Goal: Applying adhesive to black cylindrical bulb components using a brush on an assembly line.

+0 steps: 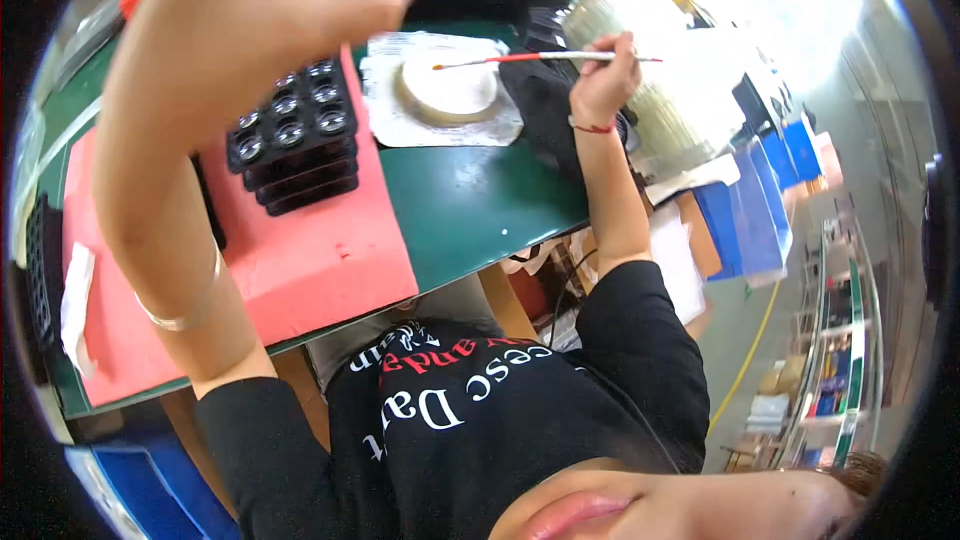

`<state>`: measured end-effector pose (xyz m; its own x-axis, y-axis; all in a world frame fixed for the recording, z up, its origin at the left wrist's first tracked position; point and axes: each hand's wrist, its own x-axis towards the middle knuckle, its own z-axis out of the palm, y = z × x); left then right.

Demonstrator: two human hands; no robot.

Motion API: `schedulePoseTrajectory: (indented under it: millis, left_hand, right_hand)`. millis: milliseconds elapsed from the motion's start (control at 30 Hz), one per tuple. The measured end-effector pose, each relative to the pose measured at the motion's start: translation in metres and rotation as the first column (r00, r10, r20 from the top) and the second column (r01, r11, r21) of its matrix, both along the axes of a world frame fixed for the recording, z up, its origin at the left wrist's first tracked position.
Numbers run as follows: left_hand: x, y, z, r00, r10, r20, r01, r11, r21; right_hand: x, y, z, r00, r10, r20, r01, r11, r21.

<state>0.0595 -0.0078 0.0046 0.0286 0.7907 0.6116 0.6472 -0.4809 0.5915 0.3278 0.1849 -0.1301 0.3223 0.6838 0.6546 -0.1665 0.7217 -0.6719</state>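
Left hand (265,15), blurred and cut off above, partly hides black trays (295,135).

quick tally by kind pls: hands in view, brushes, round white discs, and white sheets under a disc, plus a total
Hands: 2 (left hand, blurred; right hand)
Brushes: 1 (red and white brush, held in the right hand)
Round white discs: 1 (thick disc)
White sheets under a disc: 1 (white sheet)
Total: 5

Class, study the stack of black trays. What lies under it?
A pink mat shows around the stack of black trays; whatever lies directly beneath the stack is covered.
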Motion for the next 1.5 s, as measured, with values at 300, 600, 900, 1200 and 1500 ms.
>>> schedulePoseTrajectory:
  millis: [300,600,900,1200,1500]
  left_hand:
    - [0.061,0.015,-0.095,0.892,-0.451,0.003,0.433,0.854,-0.29]
    - [0.001,-0.047,-0.155,0.924,-0.143,0.355,0.342,0.724,-0.599]
    - [-0.011,-0.049,-0.17,0.796,-0.117,0.594,0.481,0.72,-0.501]
    - [-0.02,-0.049,-0.162,0.757,-0.073,0.649,0.496,0.712,-0.498]
    - [-0.021,-0.047,-0.165,0.743,-0.107,0.661,0.526,0.704,-0.477]
  right_hand:
    - [0.002,-0.014,0.012,0.993,-0.118,0.005,0.116,0.982,0.149]
    - [0.009,-0.038,0.03,0.856,-0.387,0.343,0.036,0.707,0.706]
    - [-0.002,-0.079,0.013,0.659,-0.398,0.638,-0.041,0.828,0.559]
    - [-0.008,-0.081,-0.017,0.717,-0.419,0.558,0.107,0.856,0.505]
    - [-0.01,-0.084,-0.021,0.813,-0.324,0.483,0.247,0.944,0.219]
